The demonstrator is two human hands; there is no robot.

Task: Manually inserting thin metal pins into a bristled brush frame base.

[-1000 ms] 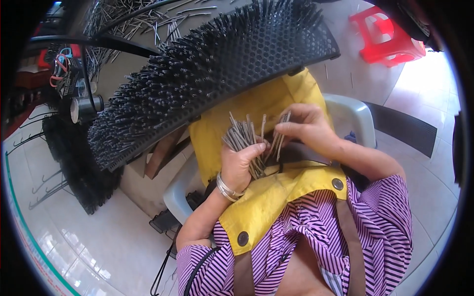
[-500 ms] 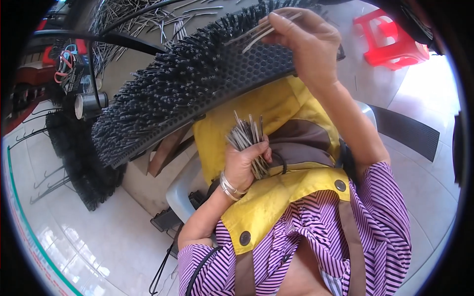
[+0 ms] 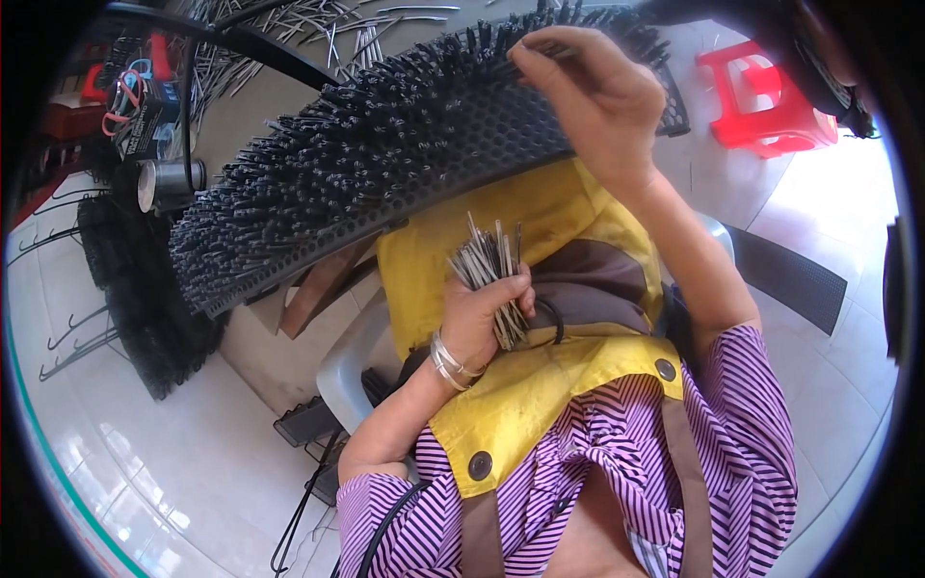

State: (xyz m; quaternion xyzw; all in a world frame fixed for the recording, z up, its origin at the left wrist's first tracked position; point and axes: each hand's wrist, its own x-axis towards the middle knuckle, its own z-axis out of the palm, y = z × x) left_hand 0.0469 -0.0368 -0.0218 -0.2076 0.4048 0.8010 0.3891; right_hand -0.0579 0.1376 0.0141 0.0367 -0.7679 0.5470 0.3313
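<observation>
My left hand [image 3: 487, 303], with bangles at its wrist, is closed round a bundle of thin grey strips [image 3: 479, 258] in front of my body. The strips stick up out of the fist and out below it. My right hand [image 3: 607, 101] is raised over the far right part of a long black board [image 3: 540, 130] full of round holes. Its thumb and forefinger are pinched, and a little of some thin strips shows between the fingers; their ends are hidden. Dark upright strips [image 3: 328, 169] crowd most of the board's holes.
Loose strips [image 3: 289, 48] lie heaped on a surface beyond the board. A metal can [image 3: 171, 185] stands at its left end, near hanging black bundles [image 3: 145, 289] and wire hooks [image 3: 72, 337]. A red plastic stool [image 3: 771, 101] and a dark perforated panel [image 3: 785, 277] are on the right.
My right hand's fingers have closed and tipped down at the board; the pale strips that stuck out of them no longer show. My left hand keeps its bundle. The view has shifted slightly.
</observation>
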